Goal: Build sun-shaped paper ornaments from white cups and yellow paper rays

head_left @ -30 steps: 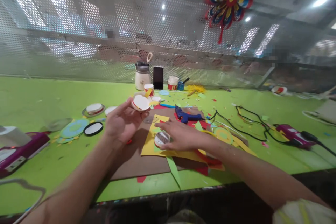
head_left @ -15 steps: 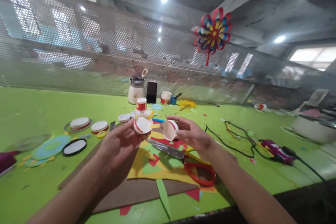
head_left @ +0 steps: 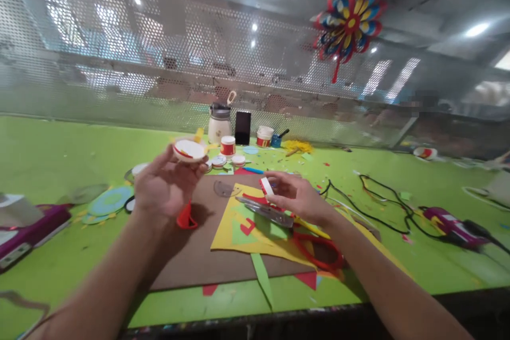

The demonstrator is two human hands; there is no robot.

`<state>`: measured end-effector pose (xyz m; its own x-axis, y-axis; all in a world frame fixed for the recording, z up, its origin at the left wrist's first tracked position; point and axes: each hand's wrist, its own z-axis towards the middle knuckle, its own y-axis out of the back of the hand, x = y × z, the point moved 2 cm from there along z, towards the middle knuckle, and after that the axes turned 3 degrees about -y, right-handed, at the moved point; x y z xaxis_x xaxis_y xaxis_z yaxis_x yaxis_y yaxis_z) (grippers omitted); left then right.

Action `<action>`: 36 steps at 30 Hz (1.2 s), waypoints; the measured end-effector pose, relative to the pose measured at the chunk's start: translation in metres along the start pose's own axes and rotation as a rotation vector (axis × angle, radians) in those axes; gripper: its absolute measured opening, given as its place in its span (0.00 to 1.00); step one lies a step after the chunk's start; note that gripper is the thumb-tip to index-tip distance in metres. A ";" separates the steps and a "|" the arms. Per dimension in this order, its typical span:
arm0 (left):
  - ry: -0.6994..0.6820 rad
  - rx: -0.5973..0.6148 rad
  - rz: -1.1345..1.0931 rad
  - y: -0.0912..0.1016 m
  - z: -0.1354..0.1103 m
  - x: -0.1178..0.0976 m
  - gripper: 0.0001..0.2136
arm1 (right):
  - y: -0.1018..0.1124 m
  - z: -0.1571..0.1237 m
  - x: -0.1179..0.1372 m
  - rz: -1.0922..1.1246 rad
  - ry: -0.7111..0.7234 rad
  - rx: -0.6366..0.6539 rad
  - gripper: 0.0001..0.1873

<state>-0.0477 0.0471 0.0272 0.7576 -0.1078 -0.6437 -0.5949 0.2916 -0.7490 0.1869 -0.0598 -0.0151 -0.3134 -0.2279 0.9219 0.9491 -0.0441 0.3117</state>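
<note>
My left hand (head_left: 165, 188) is raised over the brown board (head_left: 199, 255), its fingertips closed on a small white paper cup piece with a red stripe (head_left: 189, 150). To its right, my right hand (head_left: 298, 197) pinches a second white and red cup piece (head_left: 266, 186), held edge-on above the yellow paper (head_left: 239, 234). Large scissors with red handles (head_left: 295, 231) lie on the yellow paper just under my right hand. A small red cone (head_left: 185, 218) stands on the board below my left hand.
The green table (head_left: 59, 149) holds paper discs (head_left: 109, 201) at left, a purple device (head_left: 27, 228) at far left, and a white jar (head_left: 219, 123), black phone (head_left: 243, 127) and cups at the back. Black cables (head_left: 378, 191) and another purple tool (head_left: 454, 223) lie right. A paper flower (head_left: 348, 16) hangs above.
My left hand lifted its cup piece up and to the left. My right hand lowered and turned its cup piece edge-on. One second ago the right hand was pressed on a piece on the paper.
</note>
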 end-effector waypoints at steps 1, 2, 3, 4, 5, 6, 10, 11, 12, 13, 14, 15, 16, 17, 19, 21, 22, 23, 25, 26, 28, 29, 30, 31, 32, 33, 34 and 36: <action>-0.033 0.012 -0.023 0.001 0.002 -0.005 0.16 | -0.002 0.000 -0.001 -0.075 0.007 -0.006 0.26; -0.047 0.024 -0.038 0.001 0.003 -0.009 0.16 | -0.003 0.000 -0.001 -0.157 0.022 -0.010 0.26; -0.058 0.036 -0.053 0.001 0.003 -0.011 0.17 | -0.003 -0.001 0.000 -0.244 0.042 -0.011 0.25; -0.060 0.047 -0.062 0.002 0.003 -0.012 0.17 | -0.004 -0.002 0.003 -0.331 0.067 -0.010 0.24; -0.055 0.056 -0.066 0.002 0.004 -0.012 0.17 | -0.004 -0.003 0.005 -0.410 0.097 -0.008 0.24; -0.051 0.067 -0.068 0.002 0.004 -0.011 0.16 | -0.004 -0.003 0.009 -0.474 0.124 -0.009 0.24; 0.017 0.092 -0.040 0.001 0.002 0.002 0.14 | -0.011 -0.002 0.017 -0.590 0.177 -0.014 0.26; 0.046 0.097 -0.023 0.000 0.000 0.006 0.13 | -0.015 -0.002 0.018 -0.610 0.190 0.009 0.27; 0.078 0.102 -0.005 -0.001 -0.001 0.010 0.12 | -0.019 -0.001 0.018 -0.628 0.199 0.045 0.27; 0.114 0.110 0.014 -0.002 -0.002 0.014 0.10 | -0.023 -0.001 0.018 -0.643 0.200 0.085 0.27; 0.158 0.120 0.039 -0.003 -0.004 0.018 0.10 | -0.026 -0.001 0.018 -0.657 0.194 0.116 0.28; 0.209 0.132 0.067 -0.003 -0.005 0.022 0.09 | -0.027 -0.002 0.018 -0.673 0.182 0.129 0.28; 0.259 0.142 0.096 -0.003 -0.005 0.025 0.08 | -0.027 -0.003 0.019 -0.693 0.169 0.127 0.28; 0.301 0.146 0.125 -0.003 -0.006 0.028 0.08 | -0.026 -0.004 0.019 -0.718 0.159 0.110 0.28; 0.377 0.145 0.170 0.000 -0.005 0.033 0.08 | -0.020 -0.006 0.018 -0.790 0.131 0.051 0.28; 0.422 0.139 0.185 0.002 -0.005 0.038 0.08 | -0.014 -0.005 0.014 -0.886 0.064 -0.018 0.27; 0.440 0.137 0.189 0.004 -0.004 0.040 0.07 | -0.011 -0.004 0.012 -0.929 0.024 -0.048 0.27; 0.453 0.138 0.191 0.005 -0.004 0.042 0.07 | -0.009 -0.002 0.009 -0.960 -0.010 -0.074 0.27; 0.464 0.142 0.183 0.006 -0.005 0.045 0.07 | -0.010 0.004 0.005 -0.969 -0.025 -0.103 0.30; 0.470 0.146 0.175 0.007 -0.005 0.046 0.07 | -0.012 0.008 0.004 -0.953 -0.010 -0.104 0.33; 0.478 0.162 0.146 0.007 -0.006 0.048 0.08 | -0.019 0.017 0.004 -0.900 0.035 -0.085 0.36; 0.480 0.175 0.127 0.007 -0.006 0.049 0.09 | -0.023 0.021 0.004 -0.866 0.055 -0.071 0.37; 0.479 0.187 0.110 0.007 -0.006 0.050 0.09 | -0.028 0.025 0.005 -0.829 0.072 -0.055 0.37; 0.470 0.197 0.097 0.008 -0.006 0.051 0.10 | -0.033 0.028 0.005 -0.793 0.081 -0.046 0.38; 0.452 0.204 0.088 0.008 -0.006 0.053 0.11 | -0.036 0.031 0.006 -0.758 0.084 -0.043 0.38; 0.430 0.210 0.084 0.008 -0.006 0.054 0.11 | -0.040 0.033 0.006 -0.729 0.084 -0.049 0.39; 0.407 0.214 0.083 0.008 -0.006 0.055 0.12 | -0.042 0.035 0.006 -0.705 0.086 -0.062 0.40; 0.364 0.204 0.099 0.008 -0.005 0.055 0.12 | -0.042 0.036 0.005 -0.662 0.098 -0.096 0.41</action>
<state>-0.0121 0.0388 -0.0149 0.5341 -0.3873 -0.7515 -0.5669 0.4955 -0.6582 0.1446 -0.0237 -0.0152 -0.8300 -0.2095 0.5169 0.5576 -0.2901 0.7777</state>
